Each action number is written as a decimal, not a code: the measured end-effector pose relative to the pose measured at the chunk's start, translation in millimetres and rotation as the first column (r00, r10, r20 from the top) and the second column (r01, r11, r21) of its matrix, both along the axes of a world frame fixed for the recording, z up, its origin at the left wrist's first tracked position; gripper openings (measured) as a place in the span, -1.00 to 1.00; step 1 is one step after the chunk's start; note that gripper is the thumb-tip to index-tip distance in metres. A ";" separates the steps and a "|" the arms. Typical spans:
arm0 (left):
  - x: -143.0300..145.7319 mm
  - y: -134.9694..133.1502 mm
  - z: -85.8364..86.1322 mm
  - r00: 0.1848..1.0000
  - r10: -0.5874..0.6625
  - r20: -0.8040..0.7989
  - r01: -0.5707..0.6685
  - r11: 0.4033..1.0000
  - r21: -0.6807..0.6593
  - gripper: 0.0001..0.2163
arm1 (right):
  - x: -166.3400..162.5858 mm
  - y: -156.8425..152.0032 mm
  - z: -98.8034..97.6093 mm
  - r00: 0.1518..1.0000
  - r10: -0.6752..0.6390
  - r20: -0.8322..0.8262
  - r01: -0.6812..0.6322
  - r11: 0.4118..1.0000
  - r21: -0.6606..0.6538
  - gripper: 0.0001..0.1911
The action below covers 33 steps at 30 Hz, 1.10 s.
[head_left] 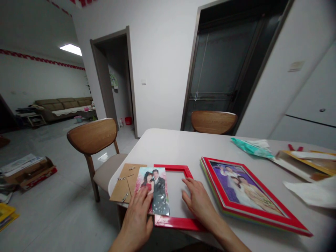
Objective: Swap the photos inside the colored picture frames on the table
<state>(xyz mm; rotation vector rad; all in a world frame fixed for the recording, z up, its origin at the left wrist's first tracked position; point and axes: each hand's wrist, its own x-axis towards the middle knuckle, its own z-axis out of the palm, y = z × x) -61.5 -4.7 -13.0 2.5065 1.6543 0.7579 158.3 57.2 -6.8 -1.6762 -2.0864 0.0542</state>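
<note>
My left hand (138, 213) lies with fingers stretched flat on a printed photo of a couple (154, 187), which overlaps the left side of an empty red picture frame (173, 168) on the white table (178, 143). Inside that frame's opening rests my right hand (198, 199), fingers spread and flat. A brown backing board with metal clips (125, 182) sits just left of the photo at the table's edge.
A stack of red-framed wedding photos (246, 192) lies right of my right hand. Farther right are a teal packet (250, 147), cardboard packaging (301, 161) and white paper (312, 192). Wooden chairs stand at the left (91, 136) and far side (214, 121). Boxes (26, 169) lie on the floor.
</note>
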 end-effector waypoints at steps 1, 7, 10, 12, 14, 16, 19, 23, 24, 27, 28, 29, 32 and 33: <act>2.7 2.1 -1.9 1.000 -0.016 -0.011 0.016 1.000 -0.015 -0.50 | -2.9 -1.7 -0.4 1.000 0.021 -0.023 -0.022 1.000 -0.011 -0.59; 2.0 13.0 -0.5 0.989 -0.013 0.145 0.010 1.000 0.027 -0.60 | -15.6 -10.3 6.0 0.947 0.137 -0.292 -0.153 0.988 -0.034 -0.62; -2.6 16.1 23.1 0.879 0.102 0.465 -0.150 0.986 0.069 -0.66 | -25.4 -10.3 15.7 0.828 0.159 -0.537 -0.225 0.972 -0.060 -0.64; 0.4 17.2 41.2 0.677 0.208 0.706 -0.278 0.960 -0.017 -0.71 | -35.0 -8.6 20.2 0.704 0.134 -0.697 -0.288 0.952 -0.107 -0.64; 11.1 17.4 53.5 0.409 0.241 0.880 -0.277 0.952 -0.132 -0.71 | -45.2 -6.4 21.3 0.556 0.020 -0.831 -0.337 0.919 -0.203 -0.62; 27.5 16.6 56.4 0.170 0.207 0.963 -0.133 0.974 -0.186 -0.67 | -52.7 -4.3 20.1 0.353 -0.141 -0.925 -0.401 0.871 -0.285 -0.61; 49.9 15.8 45.8 -0.005 0.186 0.983 0.093 0.978 -0.184 -0.64 | -51.5 -0.8 20.0 -0.010 -0.251 -0.968 -0.433 0.874 -0.222 -0.70; 53.1 19.1 25.9 0.021 0.264 0.964 0.117 0.957 -0.265 -0.58 | -25.5 8.4 27.6 -0.093 -0.205 -0.974 -0.319 0.933 -0.166 -0.64; 50.3 20.2 22.3 0.067 0.285 0.956 0.106 0.951 -0.291 -0.57 | -17.6 11.1 29.2 -0.045 -0.221 -0.974 -0.313 0.929 -0.196 -0.60; 43.7 20.4 16.1 0.363 0.282 0.888 0.073 0.942 -0.329 -0.60 | 1.5 18.2 28.6 0.151 -0.270 -0.951 -0.301 0.904 -0.305 -0.52; 43.4 19.1 15.2 0.489 0.262 0.832 0.060 0.941 -0.332 -0.61 | 5.4 20.1 26.5 0.225 -0.266 -0.937 -0.289 0.901 -0.325 -0.50; 44.2 17.4 14.7 0.602 0.241 0.761 0.047 0.941 -0.335 -0.61 | 8.0 22.0 23.8 0.298 -0.250 -0.921 -0.275 0.901 -0.334 -0.49; 49.0 11.8 13.5 0.810 0.186 0.556 0.018 0.940 -0.341 -0.56 | 10.5 27.7 14.9 0.523 -0.177 -0.834 -0.186 0.931 -0.315 -0.48; 50.3 10.6 12.7 0.844 0.168 0.510 0.018 0.940 -0.340 -0.54 | 10.2 29.6 12.5 0.589 -0.156 -0.793 -0.153 0.942 -0.299 -0.48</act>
